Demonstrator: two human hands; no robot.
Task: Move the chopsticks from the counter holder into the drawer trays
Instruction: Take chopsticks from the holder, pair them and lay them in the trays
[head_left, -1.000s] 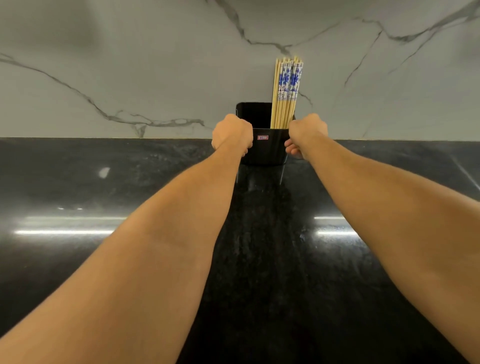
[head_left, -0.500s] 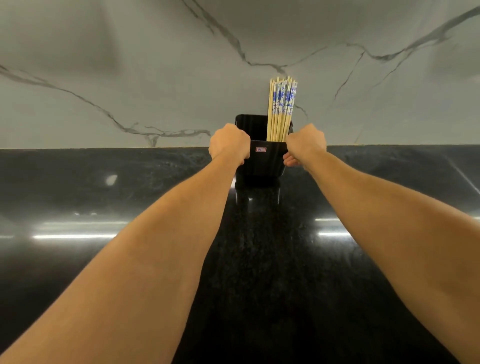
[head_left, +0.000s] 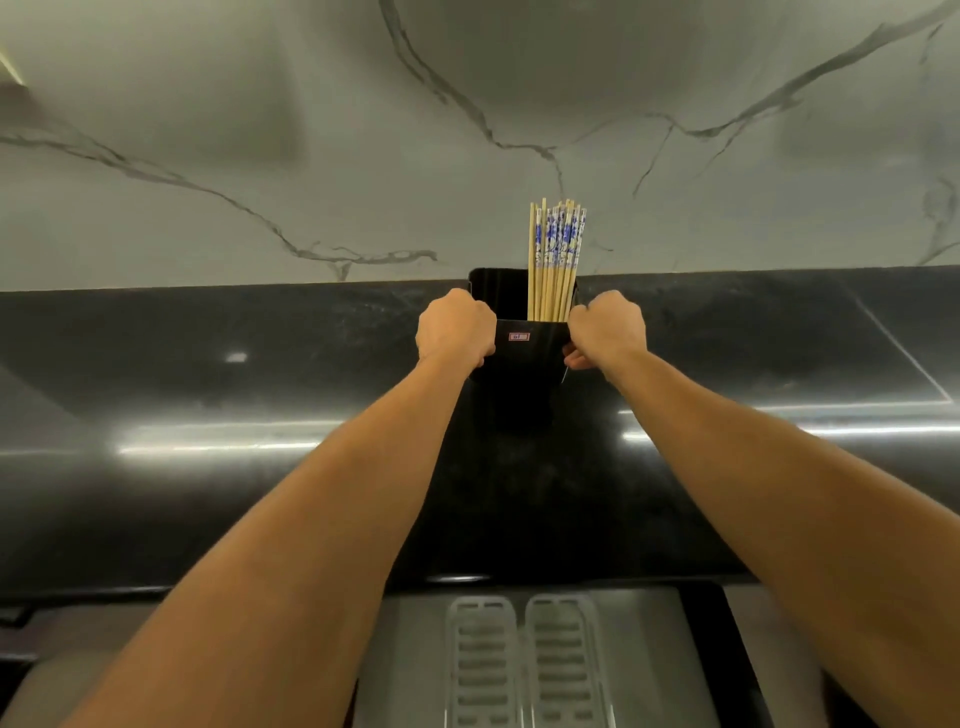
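Observation:
A black holder (head_left: 522, 364) stands on the dark counter (head_left: 260, 389), a little out from the marble wall. Several bamboo chopsticks (head_left: 555, 260) with blue-and-white tops stand upright in its right side. My left hand (head_left: 454, 330) is closed on the holder's left wall. On the right wall my right hand (head_left: 605, 330) grips the same way. Below the counter's front edge an open drawer shows two grey slotted trays (head_left: 524, 660) side by side.
The grey-veined marble wall (head_left: 467, 130) rises behind the counter. The counter's front edge (head_left: 467, 579) runs across the lower part of the view, with the drawer under it. My forearms cross most of the counter's near part.
Both hands have stayed closed on the holder, which has come toward me, away from the wall. The view has tilted down, so the drawer and its trays now show.

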